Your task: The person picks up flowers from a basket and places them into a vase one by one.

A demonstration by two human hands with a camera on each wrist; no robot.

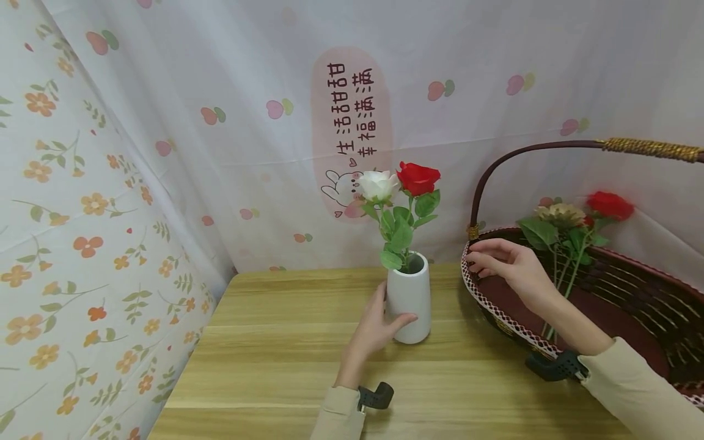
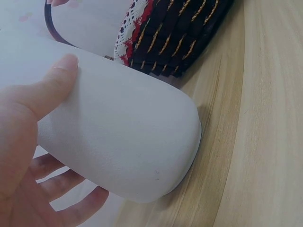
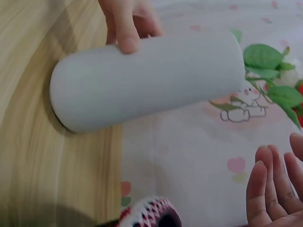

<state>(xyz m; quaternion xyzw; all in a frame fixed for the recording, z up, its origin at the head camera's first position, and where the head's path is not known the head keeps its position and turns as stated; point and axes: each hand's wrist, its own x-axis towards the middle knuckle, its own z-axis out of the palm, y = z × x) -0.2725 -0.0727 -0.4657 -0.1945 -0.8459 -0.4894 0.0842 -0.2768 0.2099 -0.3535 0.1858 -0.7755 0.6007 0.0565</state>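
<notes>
A white vase (image 1: 408,299) stands upright on the wooden table with a white rose (image 1: 377,186) and a red rose (image 1: 418,178) in it, their leafy green stems leaning left over the rim. My left hand (image 1: 378,321) holds the vase around its lower half, thumb across the front and fingers behind. My right hand (image 1: 508,269) hangs in the air over the near left rim of the wicker basket (image 1: 503,324). Its fingers are loosely bent with nothing between them, as the right wrist view (image 3: 279,189) also shows.
Inside the basket at the right lean a beige flower (image 1: 561,215) and a red rose (image 1: 610,205) on long stems. The basket's tall handle (image 1: 528,148) arches above it. Behind the table (image 1: 264,354) hangs a printed curtain (image 1: 247,159); another floral curtain (image 1: 82,275) covers the left.
</notes>
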